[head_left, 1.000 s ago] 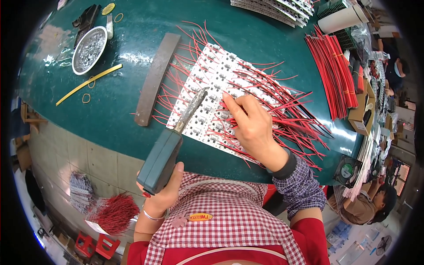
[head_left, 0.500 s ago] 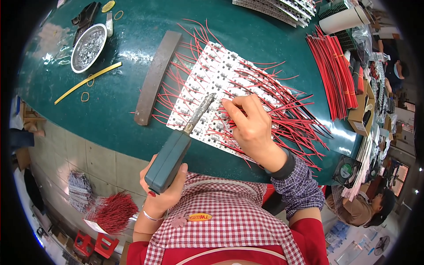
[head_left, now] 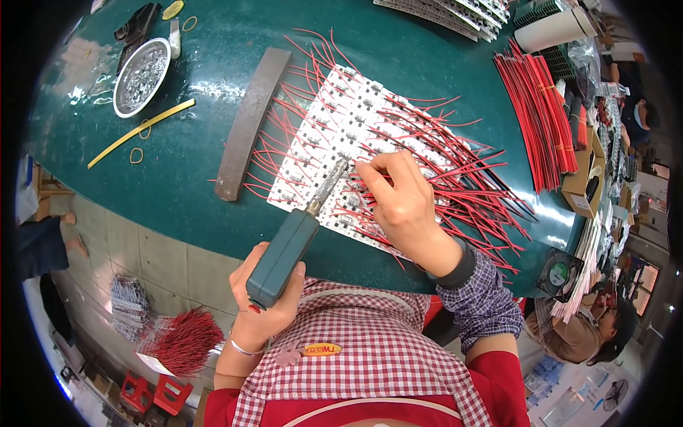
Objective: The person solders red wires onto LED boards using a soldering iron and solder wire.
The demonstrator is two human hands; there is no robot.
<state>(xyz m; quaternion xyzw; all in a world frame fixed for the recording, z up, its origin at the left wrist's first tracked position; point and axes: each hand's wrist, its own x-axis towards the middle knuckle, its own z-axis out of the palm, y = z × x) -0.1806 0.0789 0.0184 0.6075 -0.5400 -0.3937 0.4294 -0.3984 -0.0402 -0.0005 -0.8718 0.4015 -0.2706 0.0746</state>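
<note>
My left hand point(head_left: 267, 292) is wrapped round the dark green handle of a soldering iron point(head_left: 284, 252). Its silvery, crusted tip lies over a panel of white circuit boards point(head_left: 302, 153), close to my right fingertips. My right hand point(head_left: 404, 192) is closed in a pinch just right of that tip, on a thin wire whose end the fingers mostly hide. Many red and black wires point(head_left: 473, 192) fan out from the panel's right side, partly under my right hand. Thinner red wires stick out along its left side.
A brown bar point(head_left: 252, 124) lies along the panel's left side. Farther left are a metal bowl point(head_left: 116, 96) of silvery bits and a yellow strip point(head_left: 142, 132). Bundled red wires point(head_left: 530, 117), a box point(head_left: 585, 181) and a small fan point(head_left: 558, 274) line the right edge; stacked boards point(head_left: 448, 18) stand behind.
The soldering iron's handle has swung right with my left hand, and its tip has shifted slightly nearer me. My right hand has barely moved. At far left, a person's legs show more.
</note>
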